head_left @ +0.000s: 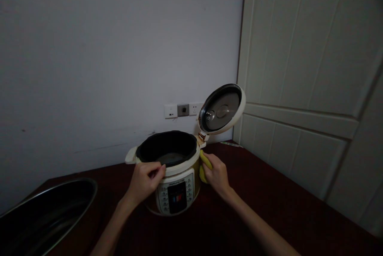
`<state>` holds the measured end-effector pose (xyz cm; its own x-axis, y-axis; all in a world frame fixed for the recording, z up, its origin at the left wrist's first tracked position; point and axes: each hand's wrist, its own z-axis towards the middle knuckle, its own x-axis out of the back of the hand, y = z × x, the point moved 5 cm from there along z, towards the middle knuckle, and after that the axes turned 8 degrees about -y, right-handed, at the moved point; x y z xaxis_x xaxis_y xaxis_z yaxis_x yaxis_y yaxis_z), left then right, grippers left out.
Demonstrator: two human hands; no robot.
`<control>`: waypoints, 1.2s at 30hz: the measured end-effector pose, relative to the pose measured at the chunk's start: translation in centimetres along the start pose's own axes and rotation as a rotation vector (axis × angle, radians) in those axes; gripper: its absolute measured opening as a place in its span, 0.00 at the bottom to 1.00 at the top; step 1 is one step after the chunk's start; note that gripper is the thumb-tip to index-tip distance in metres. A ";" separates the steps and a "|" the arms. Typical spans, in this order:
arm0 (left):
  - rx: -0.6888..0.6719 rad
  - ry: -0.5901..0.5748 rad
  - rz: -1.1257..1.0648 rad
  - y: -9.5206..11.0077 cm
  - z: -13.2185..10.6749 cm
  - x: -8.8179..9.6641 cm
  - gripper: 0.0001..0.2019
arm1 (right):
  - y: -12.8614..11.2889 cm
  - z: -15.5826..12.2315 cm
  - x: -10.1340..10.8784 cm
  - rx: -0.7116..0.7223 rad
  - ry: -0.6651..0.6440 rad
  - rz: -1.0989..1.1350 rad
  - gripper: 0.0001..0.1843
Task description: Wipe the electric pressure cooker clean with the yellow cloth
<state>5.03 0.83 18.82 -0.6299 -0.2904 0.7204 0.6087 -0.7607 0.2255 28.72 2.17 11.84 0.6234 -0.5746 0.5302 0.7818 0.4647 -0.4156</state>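
Observation:
A white electric pressure cooker (196, 186) stands on the dark red table, its control panel facing me. Its hinged lid (223, 110) is tilted up at the right, showing the metal inner side. The dark inside of the pot is visible from above. My left hand (146, 178) is closed at the cooker's front left rim, fingers curled over the edge. At the right side of the cooker, my right hand (217, 173) holds a yellow-green cloth (204, 170) against the outer wall.
A large dark pot (92, 192) with a metal rim sits at the lower left. Wall sockets (183, 110) are behind the cooker. A white panelled door (299, 88) borders the table (257, 192) on the right. A thin pale strip (231, 144) lies near the back corner.

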 end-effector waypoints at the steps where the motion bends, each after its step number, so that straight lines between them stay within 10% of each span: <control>1: -0.001 0.001 0.002 0.0 0.0 0.0 0.21 | -0.6 -1.0 -0.3 0.034 0.005 0.001 0.21; 8: 0.025 -0.002 0.004 -0.1 -0.1 0.0 0.21 | -2.5 -4.7 0.2 0.203 -0.150 0.051 0.22; 13: 0.036 -0.029 0.011 0.0 0.0 0.1 0.21 | -1.6 -2.4 1.7 0.224 0.014 0.121 0.23; 22: 0.051 -0.047 -0.027 -0.2 -0.1 0.0 0.21 | 2.0 -7.0 -3.5 0.321 -0.065 0.134 0.18; 30: 0.058 -0.048 -0.074 -0.2 -0.1 0.0 0.21 | -0.1 -2.2 0.1 0.281 0.003 0.153 0.17; 36: 0.086 -0.048 -0.136 -0.3 0.0 0.2 0.21 | 0.3 -4.2 -2.1 0.288 0.024 0.180 0.12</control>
<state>4.69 1.01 18.85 -0.6865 -0.1587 0.7096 0.5598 -0.7381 0.3765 27.69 0.69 7.49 0.7538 -0.4807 0.4481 0.6274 0.7292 -0.2733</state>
